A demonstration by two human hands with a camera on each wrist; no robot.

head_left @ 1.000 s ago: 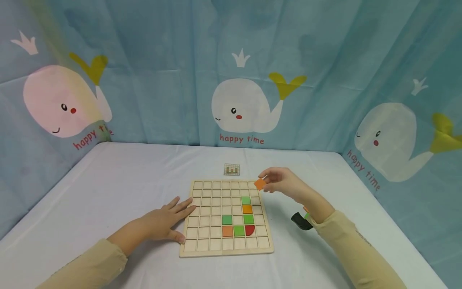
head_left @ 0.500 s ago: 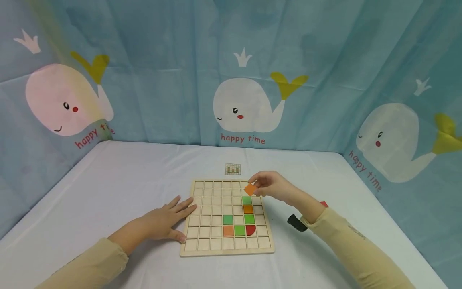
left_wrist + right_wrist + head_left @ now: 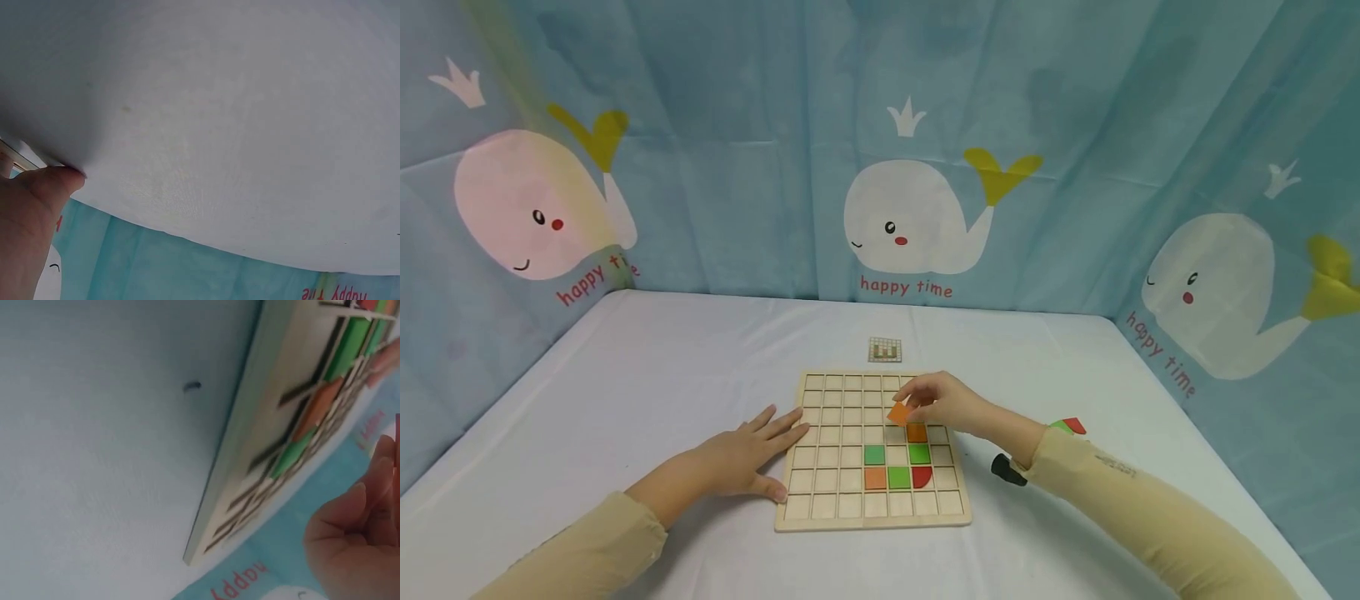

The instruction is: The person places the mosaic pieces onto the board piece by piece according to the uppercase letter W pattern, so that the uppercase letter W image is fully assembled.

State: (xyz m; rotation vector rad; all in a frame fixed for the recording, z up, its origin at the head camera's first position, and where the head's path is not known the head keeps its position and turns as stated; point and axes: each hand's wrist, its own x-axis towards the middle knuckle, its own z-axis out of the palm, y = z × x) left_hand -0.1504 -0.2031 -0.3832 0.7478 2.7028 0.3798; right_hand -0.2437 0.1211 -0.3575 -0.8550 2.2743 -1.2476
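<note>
A wooden grid board (image 3: 827, 457) lies on the white table, with several coloured tiles in its cells. My right hand (image 3: 955, 407) pinches an orange square tile (image 3: 898, 413) between thumb and fingers, tilted above the board's upper right part. Below it sit an orange tile (image 3: 917, 432), a green tile (image 3: 919, 453) and a red quarter-round tile (image 3: 922, 477). Further left are a teal tile (image 3: 874, 455), a light orange tile (image 3: 876, 478) and another green tile. My left hand (image 3: 733, 462) rests with spread fingers on the board's left edge. The right wrist view shows a green tile (image 3: 290, 456) that the hand hides from the head view.
A small pattern card (image 3: 885, 350) lies behind the board. Right of the board, a black object (image 3: 1007, 469) lies partly under the right sleeve, and a red piece (image 3: 1073, 425) and a green piece (image 3: 1062, 427) lie beyond the forearm. A blue whale-print curtain (image 3: 737, 208) surrounds the table.
My right hand has carried the orange tile left and nearer, from the board's far right corner to over its inner cells. The left hand has stayed on the board's edge.
</note>
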